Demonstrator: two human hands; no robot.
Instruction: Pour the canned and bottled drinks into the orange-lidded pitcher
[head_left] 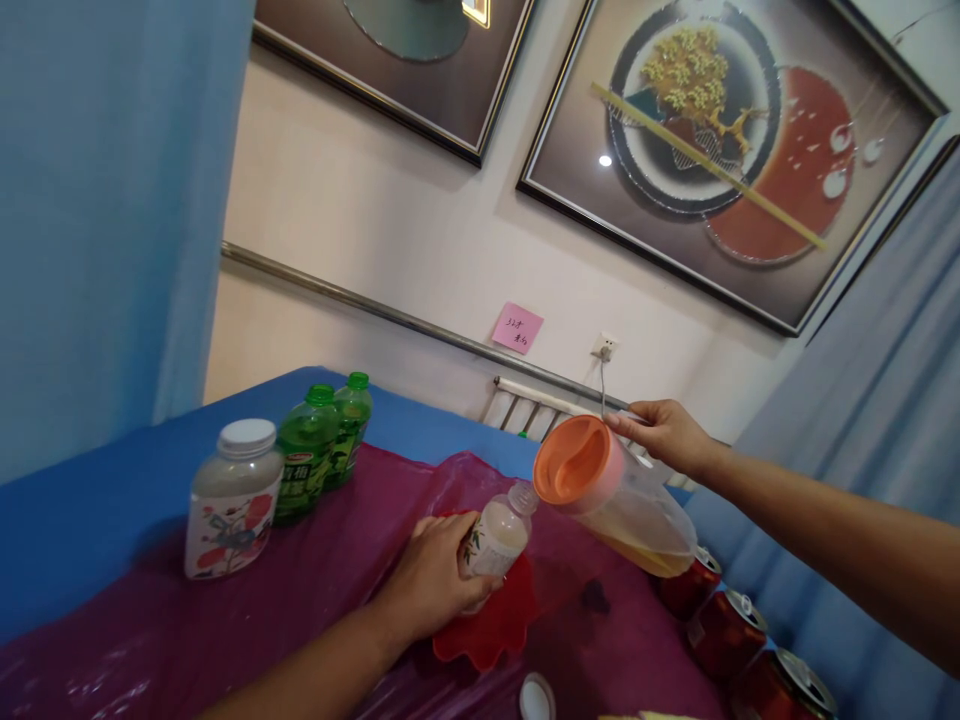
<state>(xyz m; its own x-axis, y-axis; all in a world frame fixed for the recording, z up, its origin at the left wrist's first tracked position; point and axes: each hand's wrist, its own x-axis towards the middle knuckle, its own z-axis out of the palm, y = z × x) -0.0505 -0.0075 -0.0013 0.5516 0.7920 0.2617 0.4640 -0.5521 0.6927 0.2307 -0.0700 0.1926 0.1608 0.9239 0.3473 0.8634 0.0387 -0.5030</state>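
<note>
My left hand [442, 565] is wrapped round a small clear bottle [499, 540] with a printed label and an open neck. The bottle leans to the right, above a red scalloped dish [495, 625]. My right hand [667, 438] grips the handle of a translucent pitcher [637, 515] with an orange lid [574, 460]. Tipped on its side, the pitcher holds some yellowish liquid, and its lid end is close to the bottle's mouth. Whether liquid is flowing between them I cannot tell. A white cap [537, 697] lies near the front edge of the view.
At left stand a white-capped jar [231, 505] and two green bottles [307, 455] [352, 425]. Several red cans [724, 630] line the right side. Purple plastic sheeting [300, 630] covers part of the blue surface [97, 520]. Behind are a metal rail [390, 315] and a plugged socket [604, 346].
</note>
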